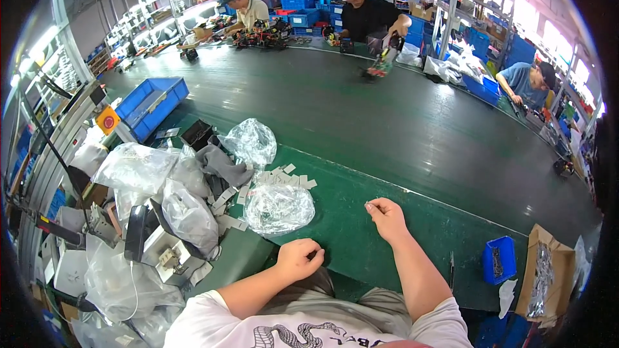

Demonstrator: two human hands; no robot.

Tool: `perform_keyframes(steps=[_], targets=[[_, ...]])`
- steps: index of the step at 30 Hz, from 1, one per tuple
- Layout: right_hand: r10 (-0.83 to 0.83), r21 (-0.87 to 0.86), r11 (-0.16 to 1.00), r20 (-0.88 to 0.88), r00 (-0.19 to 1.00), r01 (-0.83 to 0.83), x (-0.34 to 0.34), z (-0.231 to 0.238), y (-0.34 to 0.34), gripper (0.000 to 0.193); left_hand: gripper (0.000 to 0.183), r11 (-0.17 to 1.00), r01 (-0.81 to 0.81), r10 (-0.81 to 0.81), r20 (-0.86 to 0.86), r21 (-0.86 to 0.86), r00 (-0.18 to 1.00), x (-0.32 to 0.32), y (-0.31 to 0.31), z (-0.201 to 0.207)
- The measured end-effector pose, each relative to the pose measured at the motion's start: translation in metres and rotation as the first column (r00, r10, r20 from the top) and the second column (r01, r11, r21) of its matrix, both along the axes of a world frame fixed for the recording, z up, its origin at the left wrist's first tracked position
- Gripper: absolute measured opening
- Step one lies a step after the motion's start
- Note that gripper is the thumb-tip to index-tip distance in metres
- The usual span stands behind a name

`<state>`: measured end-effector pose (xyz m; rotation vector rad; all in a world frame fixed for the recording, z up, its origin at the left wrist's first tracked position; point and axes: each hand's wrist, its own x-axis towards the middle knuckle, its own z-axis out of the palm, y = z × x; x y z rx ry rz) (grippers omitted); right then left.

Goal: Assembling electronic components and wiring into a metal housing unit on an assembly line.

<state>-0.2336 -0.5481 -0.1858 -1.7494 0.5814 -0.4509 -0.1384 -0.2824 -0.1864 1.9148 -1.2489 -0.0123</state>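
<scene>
My right hand (389, 222) is over the green mat (348, 245), thumb and forefinger pinched together. A tiny bit of something shows at the fingertips, too small to name. My left hand (299, 260) is curled closed by the near table edge, and the inside of its fingers is hidden. Beyond the left hand lies a clear plastic bag (279, 209) with shiny contents I cannot make out. Small light-grey flat pieces (284, 176) are scattered beside it. A pair of tweezers or similar thin dark tool (452, 270) lies to the right of my right forearm.
Stuffed plastic bags (138, 171) and electronic parts crowd the left. A blue bin (155, 108) stands beyond them. A small blue box (498, 260) and a cardboard box (547, 274) are at right. Across the dark conveyor belt (309, 100), a person (367, 16) holds a circuit assembly; others work nearby.
</scene>
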Motion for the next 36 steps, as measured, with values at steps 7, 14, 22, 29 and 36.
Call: perform_keyframes(steps=[7, 14, 22, 29, 36], targets=[[0.004, 0.034, 0.999, 0.083, 0.997, -0.007, -0.002, 0.001, 0.004, 0.012, 0.011, 1.000, 0.014, -0.014, 0.010, -0.027, 1.000, 0.001, -0.001, 0.002], [0.022, -0.022, 1.000, 0.026, 0.999, -0.022, -0.001, 0.002, 0.002, 0.011, 0.011, 1.000, -0.005, 0.005, 0.004, -0.013, 1.000, 0.000, -0.002, 0.002], [0.031, -0.052, 0.998, -0.015, 0.999, -0.032, -0.003, 0.003, 0.004, 0.011, 0.012, 1.000, -0.002, 0.002, -0.016, 0.001, 1.000, 0.000, -0.001, 0.004], [0.027, -0.034, 0.999, -0.015, 1.000, -0.027, -0.002, 0.005, 0.003, 0.009, 0.012, 0.998, 0.000, 0.001, 0.017, -0.061, 1.000, -0.001, -0.001, -0.003], [0.037, -0.005, 0.999, -0.022, 0.999, -0.037, -0.002, 0.005, 0.003, 0.010, 0.012, 1.000, 0.003, -0.003, -0.013, -0.021, 1.000, 0.000, -0.002, 0.002]])
